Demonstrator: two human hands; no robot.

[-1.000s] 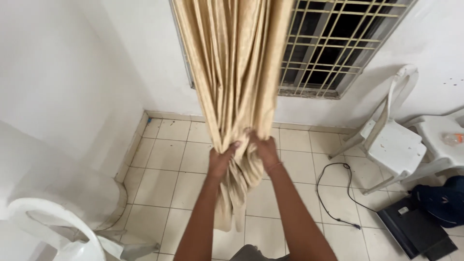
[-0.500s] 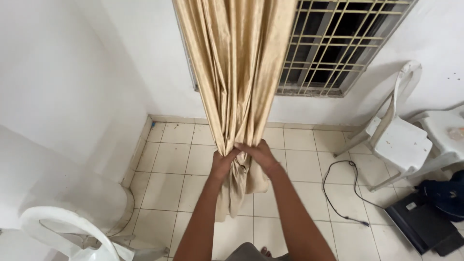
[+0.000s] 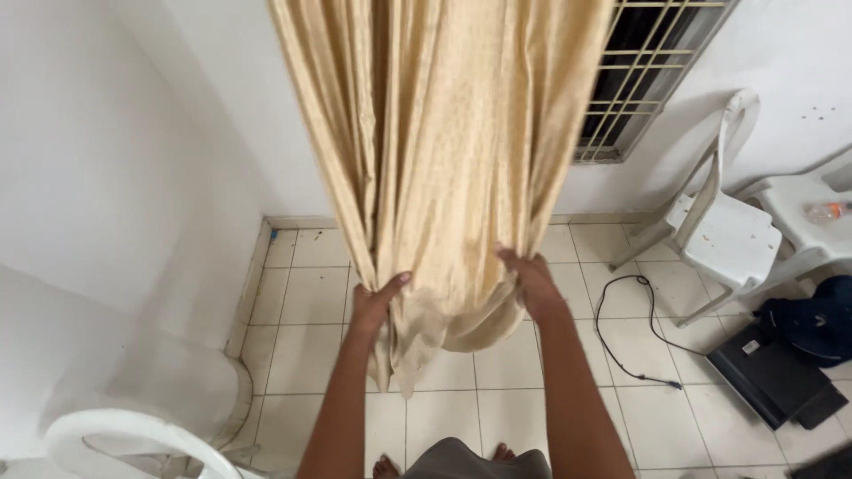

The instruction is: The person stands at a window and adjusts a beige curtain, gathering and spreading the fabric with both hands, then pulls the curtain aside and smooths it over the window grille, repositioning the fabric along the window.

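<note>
A long beige curtain (image 3: 444, 151) hangs from above in front of a barred window (image 3: 639, 71). My left hand (image 3: 374, 303) grips the curtain's left fold near its lower end. My right hand (image 3: 532, 282) holds the right fold at about the same height. The two hands are apart, and the fabric sags in a loop between them. The curtain's bottom edge dangles above the white tiled floor (image 3: 302, 337).
A white plastic chair (image 3: 723, 226) stands by the right wall, with a second one (image 3: 803, 204) beside it. A black cable (image 3: 621, 328) lies on the tiles. A dark flat case (image 3: 772, 377) and a dark bag (image 3: 821, 319) sit at the right. A white chair back (image 3: 124, 439) is at bottom left.
My hands were close together, bunching the curtain; now they have moved apart, spreading the fabric wider. The view has shifted closer to the curtain.
</note>
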